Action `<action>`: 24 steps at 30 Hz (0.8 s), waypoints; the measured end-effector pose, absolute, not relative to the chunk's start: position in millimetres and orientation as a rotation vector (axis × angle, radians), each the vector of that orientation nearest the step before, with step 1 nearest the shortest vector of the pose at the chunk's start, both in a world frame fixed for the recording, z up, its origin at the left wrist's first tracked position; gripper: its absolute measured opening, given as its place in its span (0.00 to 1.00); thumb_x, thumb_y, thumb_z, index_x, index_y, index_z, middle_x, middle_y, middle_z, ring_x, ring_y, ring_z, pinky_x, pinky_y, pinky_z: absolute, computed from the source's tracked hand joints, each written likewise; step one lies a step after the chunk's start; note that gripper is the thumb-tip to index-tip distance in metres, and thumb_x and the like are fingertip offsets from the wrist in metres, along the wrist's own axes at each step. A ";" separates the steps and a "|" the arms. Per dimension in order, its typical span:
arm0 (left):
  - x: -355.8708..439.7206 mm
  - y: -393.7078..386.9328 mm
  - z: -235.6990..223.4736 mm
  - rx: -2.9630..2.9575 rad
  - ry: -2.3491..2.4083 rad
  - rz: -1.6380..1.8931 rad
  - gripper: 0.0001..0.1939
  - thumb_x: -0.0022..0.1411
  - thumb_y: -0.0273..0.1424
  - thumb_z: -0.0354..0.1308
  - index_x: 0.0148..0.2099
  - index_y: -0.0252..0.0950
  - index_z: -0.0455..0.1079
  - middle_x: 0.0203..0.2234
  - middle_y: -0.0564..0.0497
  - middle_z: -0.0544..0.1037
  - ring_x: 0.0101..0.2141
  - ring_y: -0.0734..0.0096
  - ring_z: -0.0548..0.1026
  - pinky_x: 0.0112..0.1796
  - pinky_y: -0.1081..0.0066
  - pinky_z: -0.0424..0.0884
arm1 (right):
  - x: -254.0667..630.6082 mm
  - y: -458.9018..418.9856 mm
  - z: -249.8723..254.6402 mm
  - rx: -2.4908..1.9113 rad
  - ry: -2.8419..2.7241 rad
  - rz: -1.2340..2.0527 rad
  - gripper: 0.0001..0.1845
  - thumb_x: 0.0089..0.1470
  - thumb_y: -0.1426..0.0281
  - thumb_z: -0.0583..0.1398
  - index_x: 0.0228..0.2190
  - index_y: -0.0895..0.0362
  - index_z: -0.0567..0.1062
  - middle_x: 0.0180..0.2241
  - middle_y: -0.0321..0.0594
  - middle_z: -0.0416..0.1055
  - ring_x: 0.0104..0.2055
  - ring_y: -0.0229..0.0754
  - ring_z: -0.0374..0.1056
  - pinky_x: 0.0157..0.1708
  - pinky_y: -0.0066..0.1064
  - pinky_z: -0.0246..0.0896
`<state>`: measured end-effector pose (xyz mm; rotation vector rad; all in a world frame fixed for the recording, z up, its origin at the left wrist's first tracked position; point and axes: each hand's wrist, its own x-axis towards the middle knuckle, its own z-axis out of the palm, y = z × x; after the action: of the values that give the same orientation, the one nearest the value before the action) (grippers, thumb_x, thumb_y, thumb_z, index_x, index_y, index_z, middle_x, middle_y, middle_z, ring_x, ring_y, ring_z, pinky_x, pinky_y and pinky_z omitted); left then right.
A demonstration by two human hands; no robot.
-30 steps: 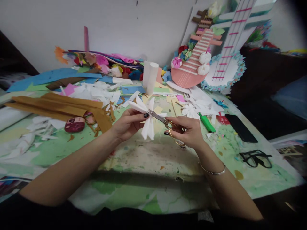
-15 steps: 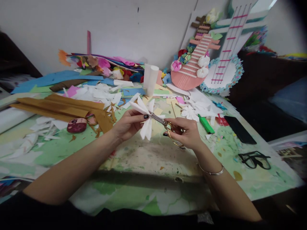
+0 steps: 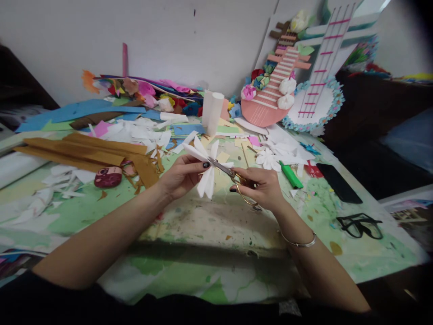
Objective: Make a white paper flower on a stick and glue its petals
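Note:
Pinched in my left hand is a white paper flower with long pointed petals spreading up and down from the fingers. My right hand grips a pair of scissors with gold handles, fingers through the loops. The blades reach left across the middle of the flower, close to my left thumb; whether they bite into the paper I cannot tell. Both hands are above the front part of the paint-stained table.
Brown crepe paper and a dark red case lie left. A flat white paper flower, green marker, black phone and glasses are right. White rolls and paper instruments stand behind.
The scissor blades have shifted slightly left and up over the flower's centre. My left hand and the flower stay almost where they were.

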<state>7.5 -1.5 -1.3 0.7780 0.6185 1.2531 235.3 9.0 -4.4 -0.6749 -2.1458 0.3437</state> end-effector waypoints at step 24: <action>4.2 1.9 -5.5 0.690 0.608 1.270 0.08 0.45 0.19 0.68 0.31 0.31 0.78 0.25 0.51 0.80 0.27 0.74 0.77 0.29 0.78 0.73 | 233.0 -1.4 -2.7 -0.813 -2.064 0.357 0.13 0.47 0.63 0.65 0.34 0.58 0.74 0.18 0.30 0.60 0.19 0.30 0.53 0.21 0.25 0.52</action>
<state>4.2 1.9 -5.5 0.6902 0.6085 1.2703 233.0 -1.4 -2.7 -0.8128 -2.0644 0.3566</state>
